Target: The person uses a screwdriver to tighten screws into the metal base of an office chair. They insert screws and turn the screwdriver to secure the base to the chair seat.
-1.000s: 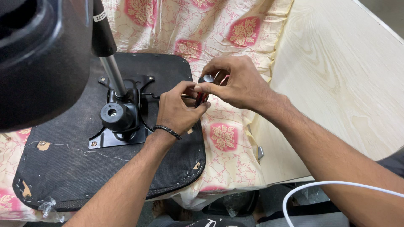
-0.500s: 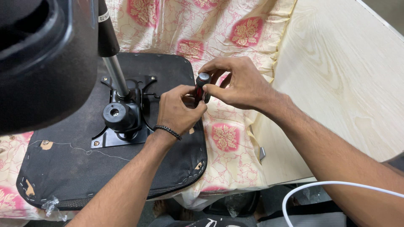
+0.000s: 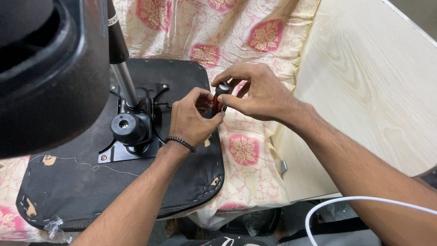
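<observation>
Floral cloth (image 3: 255, 150) backdrop: L hand (image 3: 193, 120) + R hand (image 3: 257, 93) meet, fingers of both clamped on red-black screwdriver handle (image 3: 219, 98).

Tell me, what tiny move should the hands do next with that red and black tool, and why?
Probably tip the screwdriver down toward the black metal plate. Both the left hand and right hand pinch its handle above the upturned chair seat, and its tip, hidden by fingers, seems not yet on the plate's corner screw.

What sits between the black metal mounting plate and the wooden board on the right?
In the head view, both hands, left hand and right hand, holding a red-and-black screwdriver, then flowered cloth up to the wooden board, starting from the mounting plate.
</observation>
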